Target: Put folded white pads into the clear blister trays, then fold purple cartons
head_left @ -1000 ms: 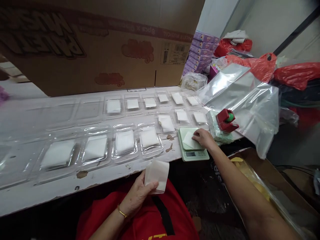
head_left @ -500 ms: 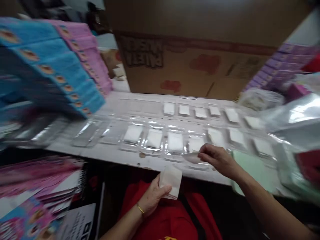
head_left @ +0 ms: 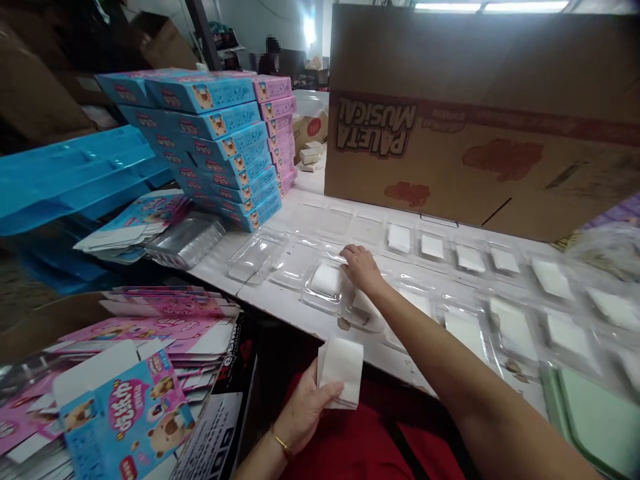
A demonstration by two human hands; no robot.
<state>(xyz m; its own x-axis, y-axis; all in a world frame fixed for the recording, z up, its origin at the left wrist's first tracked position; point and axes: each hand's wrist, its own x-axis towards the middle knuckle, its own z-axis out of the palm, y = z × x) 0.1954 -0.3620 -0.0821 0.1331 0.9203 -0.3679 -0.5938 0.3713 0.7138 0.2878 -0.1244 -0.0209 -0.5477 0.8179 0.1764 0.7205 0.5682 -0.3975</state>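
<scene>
My left hand (head_left: 303, 407) holds a small stack of white squares (head_left: 343, 373) in front of the table's near edge, thumb on top. Stretched over the near row of clear plastic trays, my right hand (head_left: 361, 268) is at the top right of a tray with a white pad (head_left: 326, 280). Its fingers are bent, and whatever is under the fingertips is hidden. To the left lie clear trays without pads (head_left: 291, 265). More trays with white pads (head_left: 465, 328) run to the right, and a back row holds others (head_left: 433, 247).
Blue boxes (head_left: 235, 143) and pink boxes (head_left: 277, 127) are stacked at the back left. A large cardboard carton (head_left: 450, 167) stands behind the trays. Flat printed cartons (head_left: 125, 413) fill the lower left. Green trays (head_left: 600, 413) lie at the right. A person (head_left: 270, 57) is far back.
The view has turned left. My right hand has moved left along the near row, and the thin white sheet it held is no longer visible. My left hand still holds the stack.
</scene>
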